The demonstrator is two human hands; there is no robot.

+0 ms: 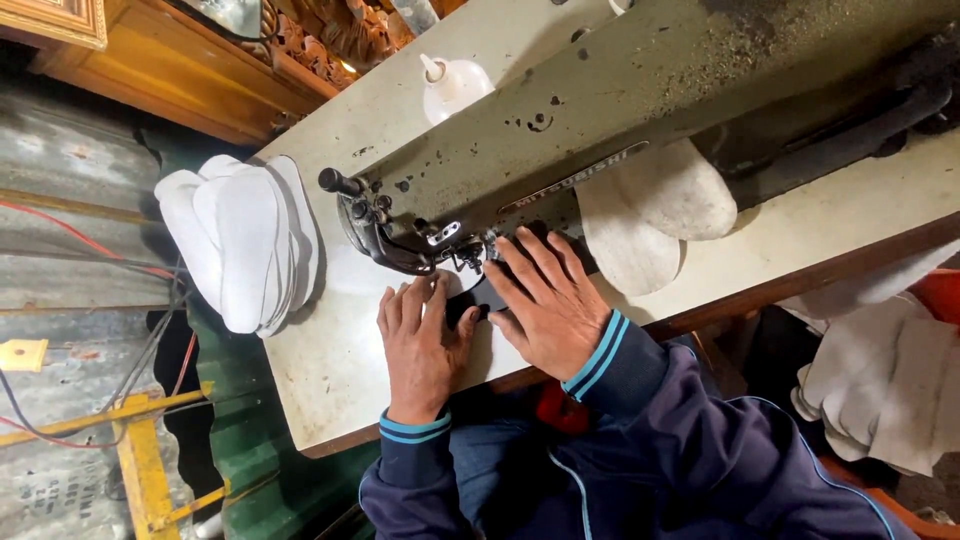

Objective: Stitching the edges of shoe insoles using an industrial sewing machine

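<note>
While both hands lie flat near the needle of the olive sewing machine [620, 130], the left hand [420, 345] and right hand [548, 300] press side by side, fingers spread, gripping nothing, on a dark workpiece [478, 298] under the presser foot. White table [330, 370] beneath. Stack of white insoles [245, 240] at left, pale soles [650, 215] right of the hands, white squeeze bottle [452, 85] far behind.

matt metal sewing machine [620, 130], white cloth insoles [250, 240]
</note>
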